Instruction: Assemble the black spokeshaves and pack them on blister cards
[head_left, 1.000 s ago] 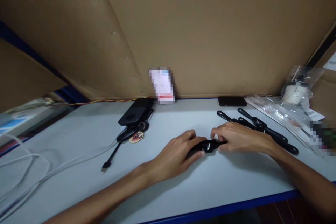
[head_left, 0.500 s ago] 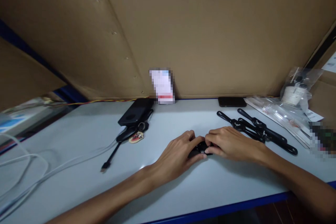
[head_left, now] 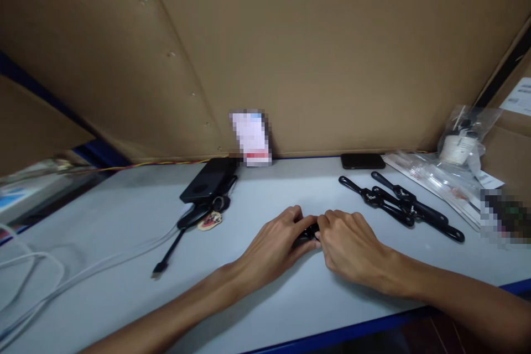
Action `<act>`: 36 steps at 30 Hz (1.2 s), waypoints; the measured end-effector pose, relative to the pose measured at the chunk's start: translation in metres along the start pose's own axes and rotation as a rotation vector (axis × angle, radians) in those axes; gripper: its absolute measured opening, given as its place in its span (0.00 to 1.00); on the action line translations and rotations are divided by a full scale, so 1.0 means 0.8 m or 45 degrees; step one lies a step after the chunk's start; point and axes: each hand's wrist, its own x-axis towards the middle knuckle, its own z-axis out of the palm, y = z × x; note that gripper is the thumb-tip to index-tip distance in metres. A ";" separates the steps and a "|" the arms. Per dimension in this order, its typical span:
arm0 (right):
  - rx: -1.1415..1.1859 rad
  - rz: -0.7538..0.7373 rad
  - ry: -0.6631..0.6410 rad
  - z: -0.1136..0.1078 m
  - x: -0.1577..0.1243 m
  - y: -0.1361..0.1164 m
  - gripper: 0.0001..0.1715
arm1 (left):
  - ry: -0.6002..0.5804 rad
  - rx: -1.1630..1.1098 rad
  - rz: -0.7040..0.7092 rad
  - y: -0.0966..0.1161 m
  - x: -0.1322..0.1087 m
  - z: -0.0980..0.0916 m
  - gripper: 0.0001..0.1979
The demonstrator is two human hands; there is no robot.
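Observation:
Near the front middle of the table, my left hand is closed round a black spokeshave, most of which is hidden by my fingers. Bent fingers of my right hand grip the same tool from the right side, close against the left thumb. Only a small shiny dark part shows between the two hands. To the right lie three more black spokeshaves, overlapping, with long handles and small metal screws in the middle.
At the back stand a blurred upright card and a flat black phone. A black power bank with keys and a white cable lies left. Plastic bags and a white cup sit right. A cardboard wall rises behind.
My right hand has turned over the spokeshave, its knuckles now higher and its fingers curled more tightly. My left hand keeps its grip. The view has shifted slightly.

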 end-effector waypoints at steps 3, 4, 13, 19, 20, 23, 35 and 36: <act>0.060 -0.028 0.013 -0.005 0.006 0.010 0.12 | 0.019 -0.004 0.009 0.001 0.000 -0.002 0.17; 0.084 -0.033 0.006 -0.010 0.009 0.018 0.13 | 0.028 0.009 0.010 0.000 0.001 -0.003 0.17; -0.215 0.473 -0.053 -0.052 0.023 0.127 0.19 | 0.470 0.185 -0.074 -0.049 0.025 -0.015 0.29; -0.206 0.396 -0.216 -0.048 0.018 0.123 0.15 | 0.534 0.087 -0.046 -0.047 0.025 -0.023 0.19; -0.213 0.386 -0.228 -0.049 0.017 0.119 0.15 | 0.528 0.055 -0.027 -0.044 0.024 -0.023 0.16; -0.219 0.335 -0.281 -0.054 0.009 0.108 0.14 | 0.455 -0.015 0.003 -0.037 0.022 -0.024 0.08; 0.245 -0.150 -0.116 -0.022 -0.002 0.052 0.14 | 0.077 0.072 0.286 0.003 0.005 -0.016 0.14; 0.225 -0.126 -0.086 -0.017 0.000 0.044 0.16 | 0.030 0.091 0.273 0.006 0.004 -0.016 0.14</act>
